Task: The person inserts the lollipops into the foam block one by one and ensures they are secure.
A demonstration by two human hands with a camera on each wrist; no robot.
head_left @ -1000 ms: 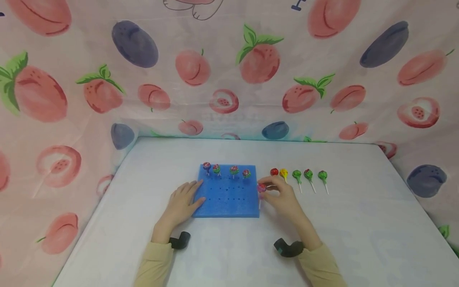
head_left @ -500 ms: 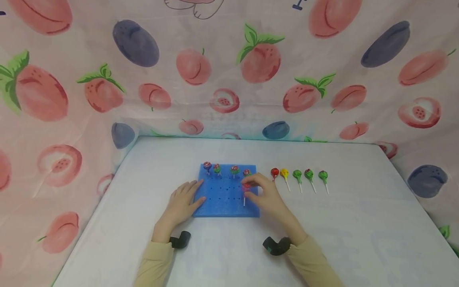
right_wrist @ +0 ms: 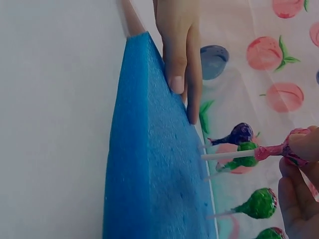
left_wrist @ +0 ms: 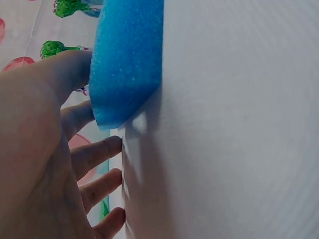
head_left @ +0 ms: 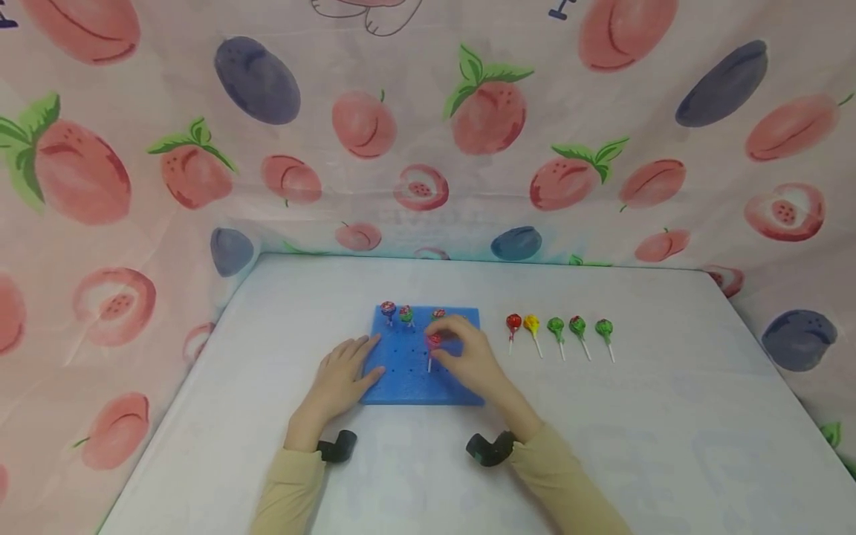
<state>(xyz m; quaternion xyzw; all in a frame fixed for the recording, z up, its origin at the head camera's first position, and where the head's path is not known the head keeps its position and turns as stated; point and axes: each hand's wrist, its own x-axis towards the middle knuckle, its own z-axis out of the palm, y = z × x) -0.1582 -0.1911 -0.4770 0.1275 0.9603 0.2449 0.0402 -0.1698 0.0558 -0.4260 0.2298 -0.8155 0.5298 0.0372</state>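
Note:
My right hand (head_left: 471, 362) pinches a pink-wrapped lollipop (right_wrist: 271, 151) by its head, the white stick pointing down over the blue foam board (head_left: 408, 390). In the right wrist view the stick's tip is close over the board's holed face. My left hand (head_left: 341, 375) rests on the board's left edge with fingers spread, thumb and index finger on the foam. Along the far edge of the board stand a purple lollipop (head_left: 388, 310), a green lollipop (head_left: 406, 315) and another green-and-red lollipop (head_left: 438, 314). My right hand hides the far right part of that row.
Right of the board a row of loose lollipops lies on the white table (head_left: 669, 416): a red one (head_left: 513, 322), a yellow one (head_left: 531, 324) and several green ones (head_left: 577, 325). A fruit-print cloth (head_left: 428, 111) hangs behind the table.
My right hand has carried the pink lollipop leftward from beside the board's right edge to over its middle. My left hand has stayed in place on the board.

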